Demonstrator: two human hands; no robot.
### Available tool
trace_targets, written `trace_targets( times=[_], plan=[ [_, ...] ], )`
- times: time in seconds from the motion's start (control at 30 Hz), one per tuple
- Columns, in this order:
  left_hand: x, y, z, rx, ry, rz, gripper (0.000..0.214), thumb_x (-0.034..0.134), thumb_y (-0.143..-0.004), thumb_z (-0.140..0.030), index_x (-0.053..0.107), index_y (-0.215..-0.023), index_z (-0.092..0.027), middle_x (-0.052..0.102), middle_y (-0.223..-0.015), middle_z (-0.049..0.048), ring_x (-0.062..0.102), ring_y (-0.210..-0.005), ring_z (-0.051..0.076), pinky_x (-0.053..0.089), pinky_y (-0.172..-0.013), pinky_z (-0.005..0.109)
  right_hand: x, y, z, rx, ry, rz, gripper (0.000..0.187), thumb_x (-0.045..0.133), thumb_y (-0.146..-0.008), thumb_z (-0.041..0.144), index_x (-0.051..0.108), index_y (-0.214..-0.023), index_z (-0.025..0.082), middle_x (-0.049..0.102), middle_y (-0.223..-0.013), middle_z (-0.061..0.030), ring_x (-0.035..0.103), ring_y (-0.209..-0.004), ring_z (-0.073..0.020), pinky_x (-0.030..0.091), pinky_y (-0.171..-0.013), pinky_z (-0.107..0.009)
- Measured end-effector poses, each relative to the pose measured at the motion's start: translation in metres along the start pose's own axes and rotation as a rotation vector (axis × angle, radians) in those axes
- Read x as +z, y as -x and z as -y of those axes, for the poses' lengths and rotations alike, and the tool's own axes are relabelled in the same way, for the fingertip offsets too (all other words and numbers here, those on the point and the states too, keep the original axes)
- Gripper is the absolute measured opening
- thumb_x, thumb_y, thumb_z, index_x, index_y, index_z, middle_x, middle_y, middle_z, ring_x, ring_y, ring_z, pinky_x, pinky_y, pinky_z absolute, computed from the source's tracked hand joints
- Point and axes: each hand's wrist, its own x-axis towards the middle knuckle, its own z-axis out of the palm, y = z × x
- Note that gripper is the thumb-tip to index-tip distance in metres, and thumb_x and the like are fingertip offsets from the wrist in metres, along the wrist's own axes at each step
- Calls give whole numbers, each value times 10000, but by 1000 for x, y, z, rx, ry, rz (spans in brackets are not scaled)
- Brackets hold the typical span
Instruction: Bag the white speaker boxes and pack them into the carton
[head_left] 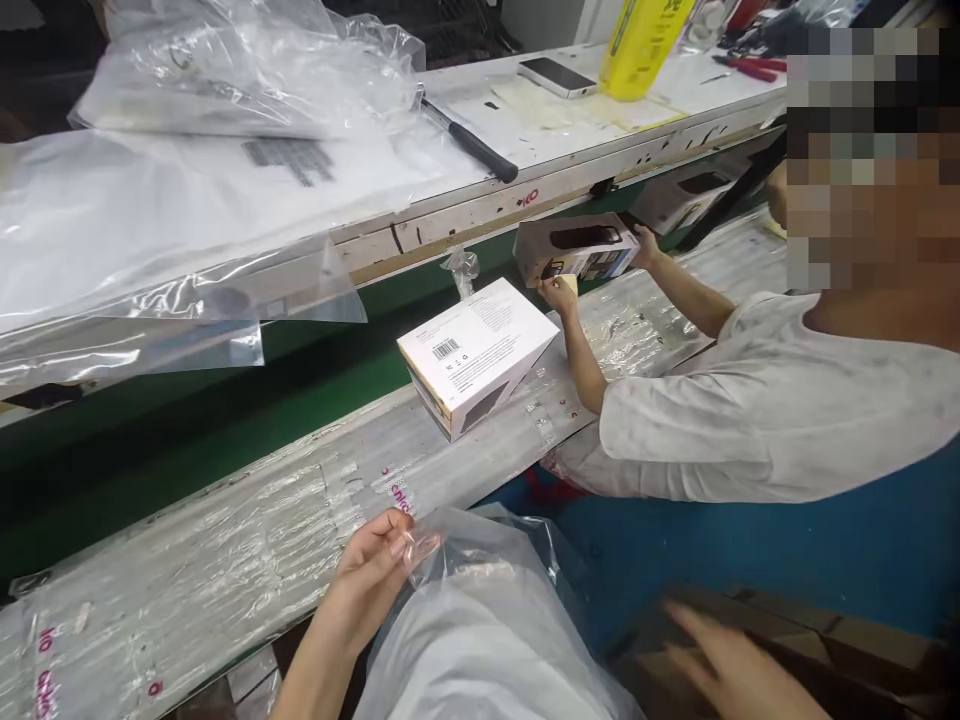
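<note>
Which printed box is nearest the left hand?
The white box, barcode on its upper face; the co-worker's held box and the far box beyond it are farther from the left hand.

Carton [480, 345] on near ledge [300, 530]; co-worker [750, 420] to its right. Plastic bag [487, 600] before ledge, in left hand [371, 570]. Behind carton, shelf [555, 135]: bag pile [247, 75] left, hand tool [484, 155] centre, smartphone [557, 76] right.

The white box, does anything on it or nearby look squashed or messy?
No, the white box looks fine: the sides that show are flat, with straight edges. But plastic sheets droop over the front of the shelf, looking messy.
</note>
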Motion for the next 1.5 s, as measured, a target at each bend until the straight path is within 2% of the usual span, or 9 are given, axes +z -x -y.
trace_targets(
  times=[0.17, 0.27, 0.47, 0.8, 1.0, 1.07, 1.2, 1.33, 1.5],
  plan=[
    [20, 8, -2, 7, 0, 238, 183, 808, -786, -320, 707, -751, -171, 523, -717, 6, 542, -672, 117, 521, -809, 331, 68, -58, 164, -1026, -64, 785, 255, 614, -919, 318, 740, -1136, 269, 731, -1123, -72, 680, -1067, -214, 535, -982, -346],
    [20, 17, -9, 98, -25, 81, 240, 875, -698, -370, 727, -731, -184, 539, -709, 8, 553, -676, 126, 502, -698, 258, 118, -79, 221, -1278, -111, 1132, 181, 622, -951, 299, 757, -1048, 226, 756, -981, -39, 707, -898, -162, 544, -856, -257],
    [-2, 45, -22, 244, 43, -334, 372, 950, -554, -419, 781, -818, -217, 504, -675, -23, 474, -596, 60, 427, -575, 148, 127, -69, 226, -1301, -127, 937, 183, 560, -997, 259, 723, -956, 188, 719, -878, -51, 662, -799, -145, 514, -745, -244],
    [-41, 58, -68, 85, -750, 498, 282, 748, -822, -438, 819, -1021, -252, 614, -719, 53, 533, -599, 146, 442, -584, 248, 128, -9, 258, -1406, -414, 770, 125, 515, -1019, 265, 624, -980, 215, 618, -796, -31, 577, -731, -139, 480, -661, -268],
    [-17, 46, -65, 770, -660, 227, 325, 845, -713, -273, 799, -1029, -333, 649, -1112, 83, 588, -942, 252, 498, -855, 356, 155, 41, 270, -1212, -579, 253, 92, 579, -991, 308, 644, -983, 242, 633, -799, -26, 603, -762, -169, 501, -703, -319],
    [-17, 51, -60, 824, -519, 148, 55, 796, -779, -322, 792, -810, -277, 668, -1074, 82, 597, -971, 268, 495, -891, 385, 173, 53, 266, -1075, -718, 133, 96, 573, -995, 327, 630, -979, 251, 599, -779, -12, 601, -737, -161, 511, -698, -315],
    [-47, 62, -66, 683, -36, 296, 225, 598, -939, -384, 658, -773, -245, 674, -790, 33, 644, -762, 205, 529, -758, 339, 180, 54, 256, -802, -1024, -45, 191, 591, -977, 426, 542, -916, 252, 449, -704, 34, 447, -543, -99, 423, -510, -230],
    [-88, 52, -93, 379, 17, 597, 328, 547, -937, -536, 609, -813, -238, 493, -545, -33, 371, -433, 96, 354, -464, 213, 136, 51, 252, -987, -779, 61, 209, 583, -979, 445, 568, -894, 254, 447, -724, 27, 395, -509, -94, 324, -435, -215],
    [-98, 32, -151, 32, -914, 970, 310, 771, -782, -511, 798, -951, -253, 680, -681, 51, 571, -568, 181, 436, -549, 275, 73, 57, 272, -1165, 276, 619, 326, 737, -846, 534, 694, -812, 212, 588, -706, -9, 526, -623, -126, 399, -571, -240]
  ],
)
